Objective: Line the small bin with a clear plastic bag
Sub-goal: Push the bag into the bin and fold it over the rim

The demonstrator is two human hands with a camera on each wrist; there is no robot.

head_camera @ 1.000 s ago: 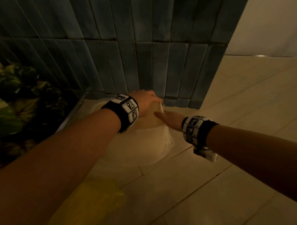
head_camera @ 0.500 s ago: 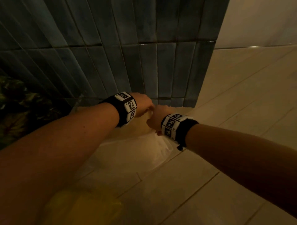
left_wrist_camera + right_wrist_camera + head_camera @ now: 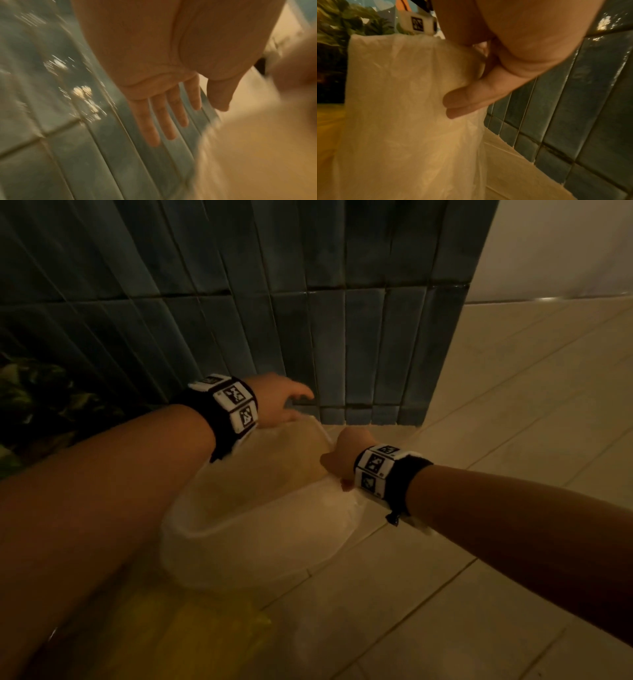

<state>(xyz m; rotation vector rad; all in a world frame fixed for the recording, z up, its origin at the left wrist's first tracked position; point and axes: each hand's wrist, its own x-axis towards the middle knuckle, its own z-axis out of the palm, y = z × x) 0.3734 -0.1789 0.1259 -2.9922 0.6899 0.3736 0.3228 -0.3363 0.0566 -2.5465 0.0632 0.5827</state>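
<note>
A small pale bin stands on the floor against the blue tiled wall, with a clear plastic bag draped over its rim and down its front. In the right wrist view the bag hangs over the bin's side. My right hand grips the bag's edge at the bin's right rim, thumb pressed on the plastic. My left hand hovers at the bin's far left rim, fingers straight and spread, holding nothing.
Dark blue tiles rise right behind the bin. Leafy plants fill the left side. Something yellow lies on the floor near me. Beige floor tiles stretch away to the right.
My hands have moved apart from the middle of the rim. The left hand let go and spread its fingers near the wall; the right hand slid to the bin's right rim with the bag edge.
</note>
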